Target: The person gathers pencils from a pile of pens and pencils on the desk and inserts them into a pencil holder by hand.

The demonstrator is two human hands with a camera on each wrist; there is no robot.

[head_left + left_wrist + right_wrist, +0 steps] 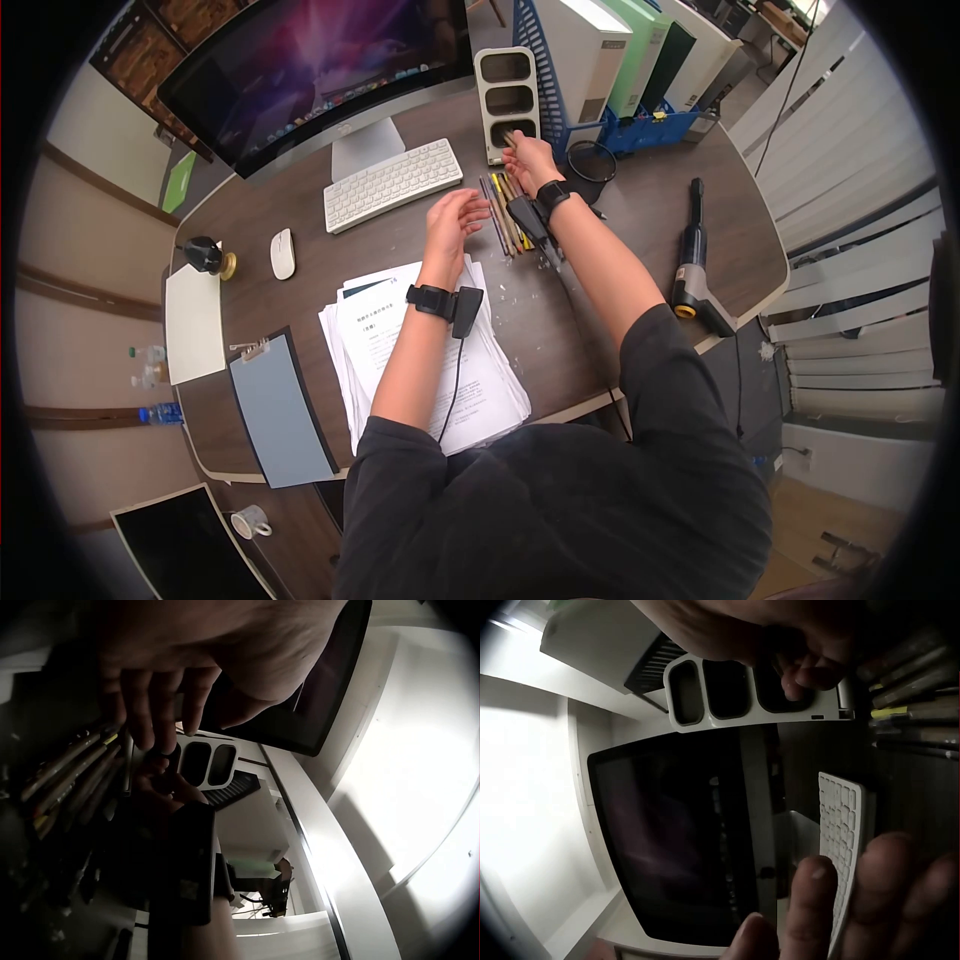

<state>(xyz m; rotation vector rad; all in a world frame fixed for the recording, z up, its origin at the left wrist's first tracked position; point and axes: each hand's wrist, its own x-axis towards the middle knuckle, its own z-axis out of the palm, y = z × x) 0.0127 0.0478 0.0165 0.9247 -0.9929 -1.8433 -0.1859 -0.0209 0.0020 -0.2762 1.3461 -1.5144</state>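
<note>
The right hand (527, 158) pinches one pencil (511, 139) at the organizer's (508, 100) lowest slot, the left hand's (452, 222) grip hangs relaxed and empty, and by my judgement most pencils (506, 212) remain on the tabletop (640, 230).

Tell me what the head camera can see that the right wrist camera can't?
Only the head view shows the stack of papers, the mouse, the clipboard and the handheld vacuum. Only the right wrist view looks closely into the three-slot holder's dark openings. Both show the monitor, the keyboard, the row of pencils, the right hand at the holder and the left hand.
</note>
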